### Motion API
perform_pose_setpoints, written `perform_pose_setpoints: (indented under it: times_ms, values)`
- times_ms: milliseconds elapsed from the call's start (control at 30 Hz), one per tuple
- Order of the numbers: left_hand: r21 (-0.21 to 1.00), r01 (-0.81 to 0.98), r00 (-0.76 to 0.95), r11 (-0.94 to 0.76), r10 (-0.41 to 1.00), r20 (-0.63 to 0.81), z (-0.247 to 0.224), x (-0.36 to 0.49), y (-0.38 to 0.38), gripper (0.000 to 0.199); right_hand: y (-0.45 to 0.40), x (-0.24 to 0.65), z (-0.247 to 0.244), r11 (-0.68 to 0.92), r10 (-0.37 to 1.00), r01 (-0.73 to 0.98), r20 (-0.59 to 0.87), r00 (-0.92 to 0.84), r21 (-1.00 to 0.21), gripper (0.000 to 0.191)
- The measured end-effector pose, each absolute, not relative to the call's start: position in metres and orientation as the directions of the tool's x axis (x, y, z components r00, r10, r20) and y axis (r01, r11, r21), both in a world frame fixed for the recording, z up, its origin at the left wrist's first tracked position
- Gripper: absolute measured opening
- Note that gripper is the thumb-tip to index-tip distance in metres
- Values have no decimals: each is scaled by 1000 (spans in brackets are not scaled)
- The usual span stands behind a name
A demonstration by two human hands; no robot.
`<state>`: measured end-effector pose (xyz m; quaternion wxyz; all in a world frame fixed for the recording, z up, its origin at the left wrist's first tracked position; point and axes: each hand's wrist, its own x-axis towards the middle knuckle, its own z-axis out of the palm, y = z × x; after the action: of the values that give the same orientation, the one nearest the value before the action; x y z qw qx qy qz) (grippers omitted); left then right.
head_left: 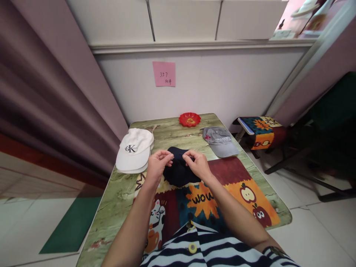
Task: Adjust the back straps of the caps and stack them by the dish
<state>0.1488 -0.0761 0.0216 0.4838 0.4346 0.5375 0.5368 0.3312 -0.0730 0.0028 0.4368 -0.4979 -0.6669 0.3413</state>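
A dark navy cap (180, 172) lies near the middle of the table, partly on a colourful printed mat (201, 200). My left hand (160, 163) is at the cap's upper left edge, thumb and fingers pinched on it. On the other side, my right hand (197, 163) pinches the cap's upper right part. A white cap (135, 150) with dark letters rests to the left of my left hand, on top of another pale cap. Right of my right hand is a grey cap (221, 141) with white lettering.
A red scalloped dish (189, 119) stands at the back of the green marbled table (111, 207). Behind it, a pink note (164, 74) is stuck to the wall. A stool with a printed cover (261, 129) stands right of the table. Purple curtains hang at the left.
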Motion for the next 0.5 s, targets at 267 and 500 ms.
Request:
perform_pose_setpoints:
  times_ms: [267,500]
  values:
    - [987,-114,-121,116,984,-129,27,156,-81,33,-71,328,-1,242,968,345,203,-146,-907,25]
    - [994,-46,-136,102,985,-107,28,156,-83,28,-70,323,-6,204,978,297,185,-93,-933,27]
